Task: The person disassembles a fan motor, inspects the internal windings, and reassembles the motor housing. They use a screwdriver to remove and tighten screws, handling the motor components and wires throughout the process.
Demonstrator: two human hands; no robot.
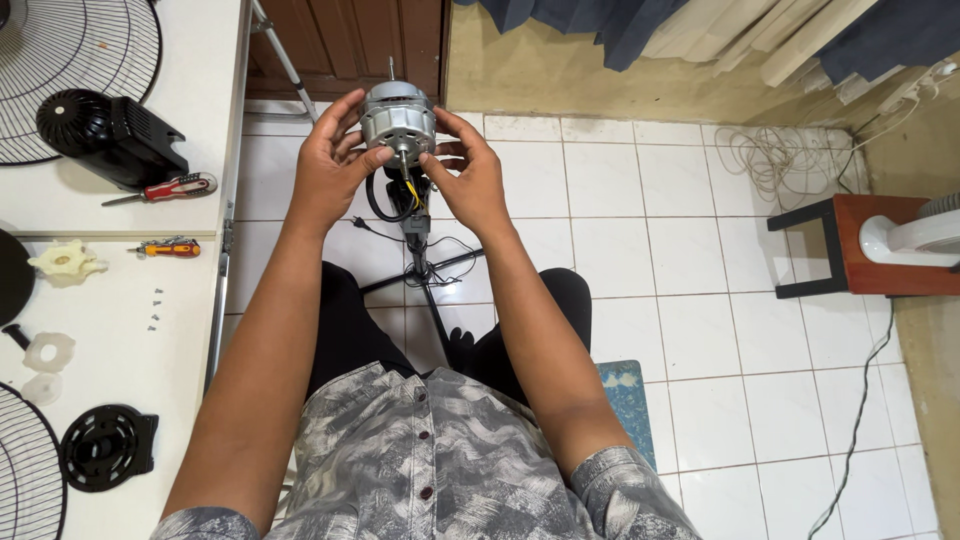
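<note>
Both hands hold a silver fan motor (397, 118) up in front of the person, above the tiled floor (700, 300) and between the knees. The left hand (335, 165) wraps the motor's left side, thumb pressed near the shaft at its front face; its fingertips curl behind the housing and are partly hidden. The right hand (468, 175) grips the right side, fingers bent around the edge, so the back of the motor is not visible. Black and yellow wires (405, 195) hang from the motor's underside, and where they end is hard to make out against the dark stand (425, 270) and trousers below.

On the white table (130, 320) at left lie a black motor cover (110, 135), a red-handled screwdriver (165, 188), a smaller orange screwdriver (168, 247), a cream plastic piece (65, 262), a few tiny screws (155, 308) too small to count surely, and a black round plate (105, 445). Two wire fan guards (70, 50) are cut off by the picture's edge. At right, a red stool (860, 245) carries a white object only partly in view.
</note>
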